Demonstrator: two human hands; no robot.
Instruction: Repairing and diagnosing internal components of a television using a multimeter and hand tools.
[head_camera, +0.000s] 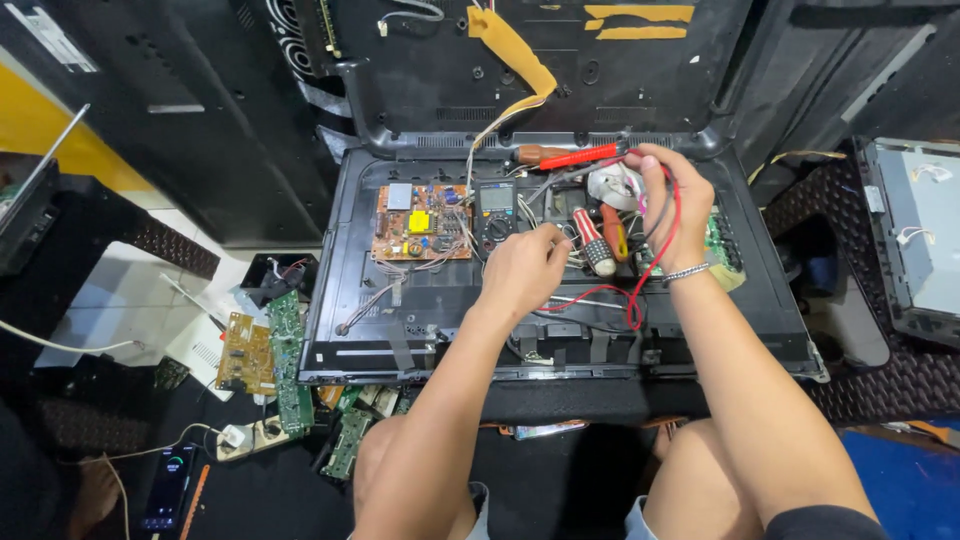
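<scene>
An opened flat television back (420, 300) lies in front of me with its boards bare. My left hand (520, 270) is closed over thin wires just right of a black multimeter (495, 212) that rests on the panel. My right hand (672, 190) grips a red test probe (580, 156) that points left, its red lead (660, 262) looping down past my wrist. An orange power board (420, 222) sits left of the meter. Screwdrivers with striped and orange handles (600, 240) lie between my hands, beside a roll of tape (612, 186).
The raised rear cover (560, 70) with yellow tape strips leans behind the panel. Loose green and tan circuit boards (262, 355) lie on the floor at left, with a power strip (252, 436) and a lit phone (170, 485). Another opened chassis (920, 240) stands at right.
</scene>
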